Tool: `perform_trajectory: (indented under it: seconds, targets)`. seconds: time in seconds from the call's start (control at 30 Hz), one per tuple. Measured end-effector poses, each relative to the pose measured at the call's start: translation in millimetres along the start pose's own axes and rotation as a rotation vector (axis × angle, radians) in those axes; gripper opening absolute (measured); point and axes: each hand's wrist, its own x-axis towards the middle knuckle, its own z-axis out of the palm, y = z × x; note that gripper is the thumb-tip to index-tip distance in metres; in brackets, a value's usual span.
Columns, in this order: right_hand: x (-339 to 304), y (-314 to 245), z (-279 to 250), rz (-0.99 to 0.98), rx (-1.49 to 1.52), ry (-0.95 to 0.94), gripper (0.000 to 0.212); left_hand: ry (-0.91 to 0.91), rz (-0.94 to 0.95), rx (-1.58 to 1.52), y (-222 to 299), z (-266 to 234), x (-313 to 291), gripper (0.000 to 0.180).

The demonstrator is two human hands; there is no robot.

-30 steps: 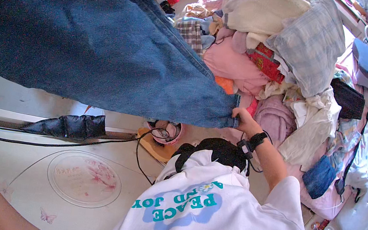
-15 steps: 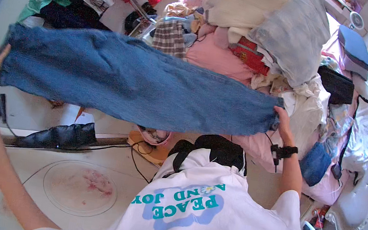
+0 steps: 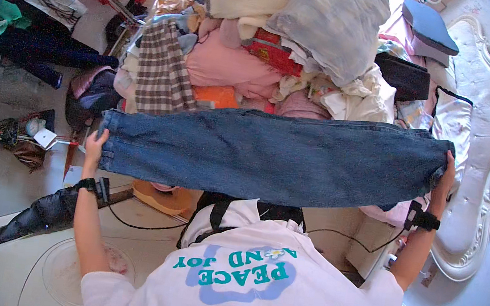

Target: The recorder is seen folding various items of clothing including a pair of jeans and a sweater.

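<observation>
Left hand (image 3: 95,146) and right hand (image 3: 446,173) both closed, partly hidden by what they grip. Clothes pile (image 3: 233,62) fills far side. White headboard (image 3: 466,91) at right. Blue jeans (image 3: 276,154) near, held out left to right, one end in each hand. Checked cloth (image 3: 164,71) beyond jeans, left. Blue cushion (image 3: 430,25) far right. Orange cloth (image 3: 217,95) just beyond jeans.

Clothes (image 3: 232,66) heaped on seemingly a bed (image 3: 476,168)

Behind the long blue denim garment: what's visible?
Showing past the long blue denim garment: brown-and-white checked cloth, a bright orange item, crumpled cream fabric. Whatever the garment covers directly can't be seen.
</observation>
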Motion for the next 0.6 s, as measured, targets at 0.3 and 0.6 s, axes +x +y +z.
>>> perform_trajectory:
  seconds: [0.3,0.6]
  targets:
    - [128.6,154.1,-141.0,-0.174,-1.096,0.102,0.053,-0.14,-0.119,-0.005,30.4,124.7,-5.7,0.04]
    - [102.8,113.1,-68.4,0.018,-0.402,0.003,0.042,-0.035,-0.142,-0.334,49.6,106.7,-25.4,0.03]
